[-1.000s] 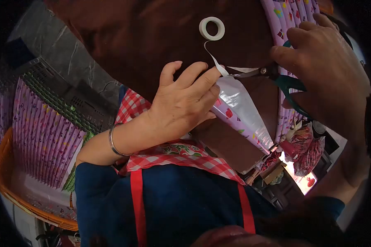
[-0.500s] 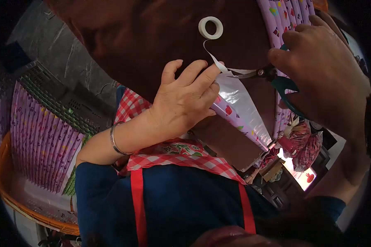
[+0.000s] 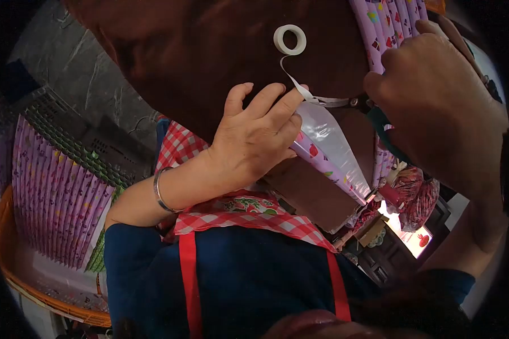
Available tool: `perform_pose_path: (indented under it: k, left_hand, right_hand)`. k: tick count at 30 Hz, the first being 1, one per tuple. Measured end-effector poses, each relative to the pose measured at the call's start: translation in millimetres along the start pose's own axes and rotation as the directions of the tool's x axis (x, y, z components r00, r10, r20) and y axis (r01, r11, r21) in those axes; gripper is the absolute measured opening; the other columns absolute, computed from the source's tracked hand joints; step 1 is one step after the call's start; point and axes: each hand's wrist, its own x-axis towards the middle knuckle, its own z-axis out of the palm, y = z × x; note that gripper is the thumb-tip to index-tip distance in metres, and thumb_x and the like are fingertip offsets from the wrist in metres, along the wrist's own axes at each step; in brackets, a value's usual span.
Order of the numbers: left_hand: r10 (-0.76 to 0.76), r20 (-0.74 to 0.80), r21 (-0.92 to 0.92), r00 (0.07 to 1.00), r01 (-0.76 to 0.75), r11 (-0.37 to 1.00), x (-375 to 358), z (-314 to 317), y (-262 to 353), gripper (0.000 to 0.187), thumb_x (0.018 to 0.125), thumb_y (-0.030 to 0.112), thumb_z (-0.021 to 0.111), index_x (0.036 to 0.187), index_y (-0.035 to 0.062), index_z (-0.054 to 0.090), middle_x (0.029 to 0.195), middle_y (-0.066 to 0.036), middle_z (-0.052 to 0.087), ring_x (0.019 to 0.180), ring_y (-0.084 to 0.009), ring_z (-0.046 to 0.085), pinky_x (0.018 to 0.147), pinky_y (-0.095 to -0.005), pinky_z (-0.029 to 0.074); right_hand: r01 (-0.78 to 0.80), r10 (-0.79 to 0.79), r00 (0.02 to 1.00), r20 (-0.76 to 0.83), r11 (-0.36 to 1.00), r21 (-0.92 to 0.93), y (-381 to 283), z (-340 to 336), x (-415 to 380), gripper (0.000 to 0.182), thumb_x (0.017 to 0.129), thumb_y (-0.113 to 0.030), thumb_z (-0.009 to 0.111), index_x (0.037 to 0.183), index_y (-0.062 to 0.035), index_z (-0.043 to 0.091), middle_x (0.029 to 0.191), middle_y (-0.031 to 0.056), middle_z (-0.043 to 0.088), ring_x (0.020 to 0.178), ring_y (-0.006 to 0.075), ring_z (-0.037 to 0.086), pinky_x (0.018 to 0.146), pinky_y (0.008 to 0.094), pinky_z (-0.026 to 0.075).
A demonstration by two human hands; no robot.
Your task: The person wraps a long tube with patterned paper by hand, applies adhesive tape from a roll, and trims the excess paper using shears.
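**Tape strip at the mouth of a paper cone**

We take the roll of white tape [image 3: 289,39] as our landmark; it lies flat on the dark brown counter [image 3: 209,56]. A thin strip of tape [image 3: 300,85] runs from the roll down to the left hand [image 3: 251,144], which is clenched around a purple printed cone [image 3: 328,152] with a shiny silver lining. The fingers press the strip against the cone's upper edge, and the cone's body slants away from the roll toward the counter's near edge.

Beside the roll, on the far side of the strip from the left hand, the right hand [image 3: 435,107] grips a pair of green-handled scissors [image 3: 373,110] — its fingers are curled tight through the handles. The blades point back toward the left hand and meet the tape just beside the cone's edge; we cannot tell whether the tape is cut through.

A silver bangle [image 3: 159,192] circles the left wrist, and a red-checked apron with red straps [image 3: 237,209] shows below it.

Well away from the roll, past the left forearm, a stack of matching purple cones [image 3: 56,192] stands packed in an orange basket [image 3: 17,282]. More cones [image 3: 390,22] line up just beside the roll on the right hand's side — partly hidden by that hand.
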Motion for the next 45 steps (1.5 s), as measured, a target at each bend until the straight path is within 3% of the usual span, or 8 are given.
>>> perform_pose_path:
  k: [27, 37, 39, 45]
  left_hand:
    - [0.019, -0.016, -0.011, 1.0, -0.019, 1.0, -1, 0, 0, 0.043, 0.062, 0.033, 0.082, 0.096, 0.0129, 0.067, 0.134, -0.008, 0.051, 0.123, -0.0224, 0.046, 0.103, -0.0484, 0.031]
    - [0.024, -0.009, -0.03, 1.0, -0.024, 0.999, -2, -1, -2, 0.042, 0.063, 0.035, 0.082, 0.096, 0.0131, 0.066, 0.134, -0.01, 0.053, 0.126, -0.0234, 0.046, 0.104, -0.0481, 0.031]
    - [0.005, 0.004, -0.014, 1.0, -0.005, 1.0, -2, -2, -1, 0.05, 0.057, 0.034, 0.085, 0.099, 0.0158, 0.066, 0.139, -0.007, 0.051, 0.123, -0.0246, 0.05, 0.102, -0.0461, 0.033]
    - [0.003, 0.017, 0.001, 1.0, -0.003, 1.0, 0, -4, 0, 0.049, 0.057, 0.034, 0.085, 0.099, 0.0168, 0.065, 0.137, -0.008, 0.053, 0.123, -0.0247, 0.051, 0.101, -0.0461, 0.034]
  right_hand:
    - [0.117, -0.104, 0.992, 0.073, 0.971, -0.207, -16, -21, 15, 0.003, 0.072, -0.007, 0.069, 0.071, -0.0105, 0.07, 0.063, 0.0055, 0.062, 0.068, 0.0203, 0.063, 0.069, 0.0339, 0.047]
    - [0.112, -0.105, 0.993, 0.053, 0.981, -0.156, -16, -16, 16, 0.009, 0.075, -0.009, 0.07, 0.084, -0.0094, 0.066, 0.07, 0.0077, 0.062, 0.072, 0.024, 0.063, 0.071, 0.0363, 0.047]
    - [0.107, -0.101, 0.994, 0.049, 0.982, -0.153, -16, -15, 16, 0.012, 0.076, -0.009, 0.07, 0.087, -0.0093, 0.066, 0.072, 0.0082, 0.062, 0.074, 0.0248, 0.063, 0.072, 0.0369, 0.047]
    - [0.097, -0.093, 0.995, 0.036, 0.986, -0.138, -15, -10, 15, 0.02, 0.077, -0.01, 0.071, 0.095, -0.0088, 0.063, 0.077, 0.0095, 0.062, 0.078, 0.0274, 0.063, 0.074, 0.0388, 0.047]
